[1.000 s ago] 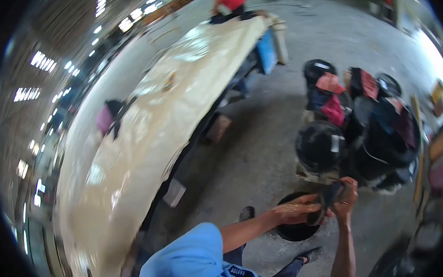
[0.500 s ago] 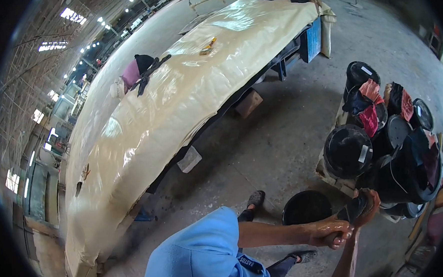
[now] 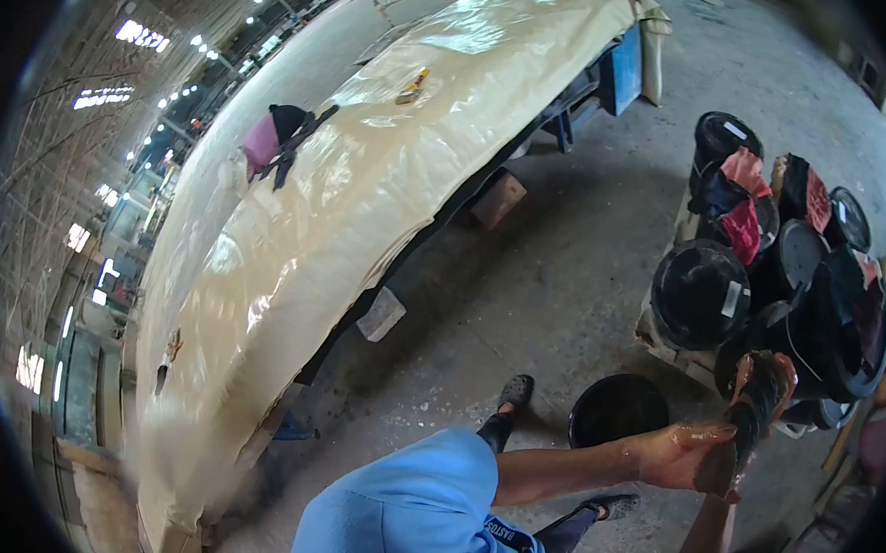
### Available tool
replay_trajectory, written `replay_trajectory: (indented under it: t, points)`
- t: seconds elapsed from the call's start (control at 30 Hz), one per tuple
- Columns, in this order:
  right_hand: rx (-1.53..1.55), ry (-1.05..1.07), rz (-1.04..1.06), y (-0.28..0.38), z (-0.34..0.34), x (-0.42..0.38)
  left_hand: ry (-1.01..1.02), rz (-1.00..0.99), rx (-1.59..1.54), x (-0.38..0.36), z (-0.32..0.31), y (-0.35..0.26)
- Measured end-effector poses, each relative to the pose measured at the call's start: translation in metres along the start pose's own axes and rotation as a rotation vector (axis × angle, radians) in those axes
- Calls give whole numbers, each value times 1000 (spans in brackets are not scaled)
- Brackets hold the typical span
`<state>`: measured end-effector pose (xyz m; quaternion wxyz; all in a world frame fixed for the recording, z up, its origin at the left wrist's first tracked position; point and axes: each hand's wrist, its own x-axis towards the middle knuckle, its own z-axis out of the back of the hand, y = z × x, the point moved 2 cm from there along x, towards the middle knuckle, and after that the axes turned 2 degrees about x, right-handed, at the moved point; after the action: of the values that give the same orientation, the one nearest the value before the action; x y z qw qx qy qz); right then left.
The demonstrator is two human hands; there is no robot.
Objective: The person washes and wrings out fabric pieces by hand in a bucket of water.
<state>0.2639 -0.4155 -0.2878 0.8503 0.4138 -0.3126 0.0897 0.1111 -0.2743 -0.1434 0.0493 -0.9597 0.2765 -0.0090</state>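
My left hand (image 3: 671,455) reaches across from the blue sleeve and is closed round the lower end of a dark, wet-looking cloth or glove (image 3: 744,429). Higher and further right, my right hand (image 3: 777,381) has its fingers wrapped round the upper part of the same dark item. Both hands look wet. Just left of them, a round black tub (image 3: 617,408) stands on the floor. Black lidded buckets (image 3: 699,293) crowd behind my right hand, some with red and dark cloths (image 3: 743,229) on top.
A long curved form under glossy cream sheeting (image 3: 359,201) fills the left and centre, with a brush (image 3: 414,86) on it. A person in pink and black (image 3: 264,144) leans at its far side; another is partly visible at the far end. Blocks (image 3: 499,200) lie beneath its edge.
My left hand has loosened from a fist, its fingers straighter along the dark item. Both hands are slightly apart and the item shows more. The view has shifted a little.
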Motion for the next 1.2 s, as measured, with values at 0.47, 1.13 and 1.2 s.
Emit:
replay_trajectory:
  t: [0.47,1.13,1.2]
  points:
    - [328,284,692,134,87,73,13,98,32,-15,-2,26]
    - [-506,925,540,92,110,-34,-95,279,2162,-15,93,-36]
    - [-390,969,307,77,105,-60,63,226,2330,-3,103,-46]
